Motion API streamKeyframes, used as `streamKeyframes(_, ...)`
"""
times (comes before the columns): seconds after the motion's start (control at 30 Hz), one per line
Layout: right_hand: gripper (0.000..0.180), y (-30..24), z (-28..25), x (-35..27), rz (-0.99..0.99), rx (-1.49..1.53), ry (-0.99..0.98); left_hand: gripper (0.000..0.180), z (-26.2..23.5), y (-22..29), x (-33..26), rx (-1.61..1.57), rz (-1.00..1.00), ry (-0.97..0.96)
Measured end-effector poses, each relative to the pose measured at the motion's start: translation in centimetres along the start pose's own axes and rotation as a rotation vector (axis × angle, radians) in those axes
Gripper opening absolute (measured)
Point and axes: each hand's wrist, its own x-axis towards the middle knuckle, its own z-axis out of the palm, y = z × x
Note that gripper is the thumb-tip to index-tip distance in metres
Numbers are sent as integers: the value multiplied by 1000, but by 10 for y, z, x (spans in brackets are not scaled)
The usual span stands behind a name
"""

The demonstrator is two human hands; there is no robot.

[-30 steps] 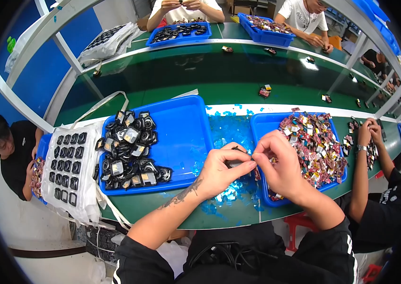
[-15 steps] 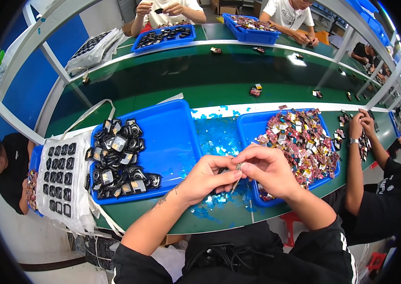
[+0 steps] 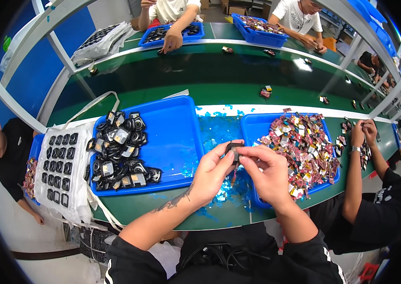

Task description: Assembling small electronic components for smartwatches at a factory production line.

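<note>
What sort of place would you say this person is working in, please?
Most likely a factory assembly line. Both hands, left hand and right hand, hold a small black part over blue trays of like parts, a green conveyor belt runs past, and other seated workers handle similar pieces.

We noted a white plastic bag point(image 3: 65, 168) holding a grid of small black parts, lying well left of the left hand point(image 3: 212, 173). A second white bag point(image 3: 103, 42) with dark parts lay far beyond it, upper left. We saw no labels, signs or screens.
</note>
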Motion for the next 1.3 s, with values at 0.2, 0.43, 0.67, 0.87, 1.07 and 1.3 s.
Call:
streamKeyframes(0.2,11,-12,7,6,-14,-15,212,41,2,10,-6,91,-4,-95)
streamKeyframes(0.43,8,-24,-11,-4,-65,-329,91,45,-5,9,-2,74,39,-108)
streamKeyframes(0.67,8,-36,-18,-4,-20,-338,49,44,0,11,-5,113,75,-98)
streamKeyframes(0.87,7,-29,-17,-6,-30,-326,78,45,1,4,-4,89,130,-119)
streamKeyframes(1.07,9,-37,-10,-2,-74,-372,63,45,1,3,-6,156,135,-128)
streamKeyframes(1.3,8,-37,-11,1,-154,-433,45,46,3,5,-10,182,144,-115)
